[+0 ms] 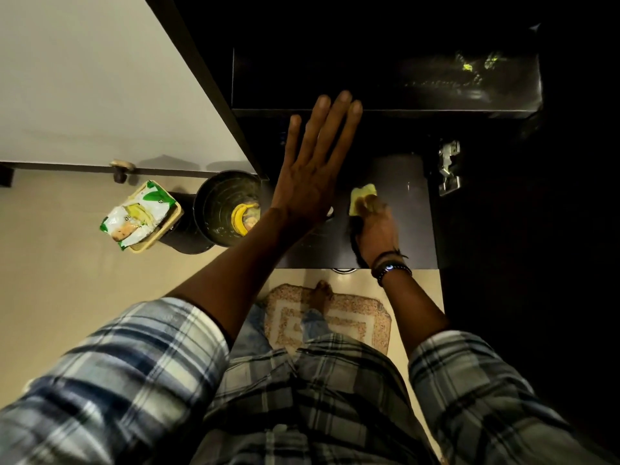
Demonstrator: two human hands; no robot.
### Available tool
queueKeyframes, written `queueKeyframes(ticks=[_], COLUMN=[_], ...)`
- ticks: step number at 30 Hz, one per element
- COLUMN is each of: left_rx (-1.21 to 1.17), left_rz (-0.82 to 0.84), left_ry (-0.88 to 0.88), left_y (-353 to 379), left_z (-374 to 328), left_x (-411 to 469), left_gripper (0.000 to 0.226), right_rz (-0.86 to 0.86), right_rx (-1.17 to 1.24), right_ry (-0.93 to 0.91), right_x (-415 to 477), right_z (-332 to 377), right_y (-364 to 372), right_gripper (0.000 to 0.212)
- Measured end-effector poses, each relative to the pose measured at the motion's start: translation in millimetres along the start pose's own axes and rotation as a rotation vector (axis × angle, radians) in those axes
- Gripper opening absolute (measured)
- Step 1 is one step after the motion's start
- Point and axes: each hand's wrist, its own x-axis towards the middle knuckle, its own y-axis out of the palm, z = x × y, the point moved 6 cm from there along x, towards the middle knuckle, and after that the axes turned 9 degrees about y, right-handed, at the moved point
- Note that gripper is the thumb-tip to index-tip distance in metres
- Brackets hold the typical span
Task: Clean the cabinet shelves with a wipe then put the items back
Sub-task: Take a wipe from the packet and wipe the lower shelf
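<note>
I look straight down into a dark open cabinet. My right hand (375,229) presses a yellow wipe (360,198) flat on the lower dark shelf (412,223). My left hand (313,169) is spread, fingers apart, palm down, with its fingertips at the front edge of the upper shelf (436,112); it holds nothing. The upper shelf is dim, with faint green glints at its back right. Beads and a band circle my right wrist.
The open white cabinet door (100,78) stands at the left. On the floor sit a dark bin (218,209) holding a banana peel, a snack packet (137,214) on a small tray, and a patterned mat (352,317). A metal hinge (449,169) is on the right wall.
</note>
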Motion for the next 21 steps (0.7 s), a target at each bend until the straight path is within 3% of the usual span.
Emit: queueKeyframes(ticks=[5, 8, 10, 15, 18, 21], left_rx=[-0.007, -0.014, -0.01, -0.004, 0.019, 0.003], left_rz=[0.013, 0.01, -0.002, 0.0, 0.003, 0.006], left_ry=[0.003, 0.003, -0.006, -0.022, -0.012, -0.002], left_y=[-1.7, -2.2, -2.9, -2.6, -3.8, -6.2], left_z=[0.1, -1.9, -1.3, -0.8, -1.3, -2.7], left_x=[-0.8, -1.6, -1.4, -0.1, 0.7, 1.1], left_gripper=[0.097, 0.096, 0.094, 0.094, 0.098, 0.096], right_rz=[0.04, -0.035, -0.039, -0.025, 0.036, 0.123], right_rx=[0.095, -0.012, -0.066, 0.003, 0.091, 0.019], right_ry=[-0.003, -0.065, 0.017, 0.123, 0.064, -0.087], right_x=[-47.6, -76.5, -71.7, -44.5, -53.6, -84.8], right_z=[9.7, -17.0, -41.4, -24.7, 3.3, 15.2], right_y=[20.0, 17.1, 11.4, 3.9, 22.7, 39.6], right_gripper=[0.047, 0.065, 0.068, 0.049, 0.049, 0.064])
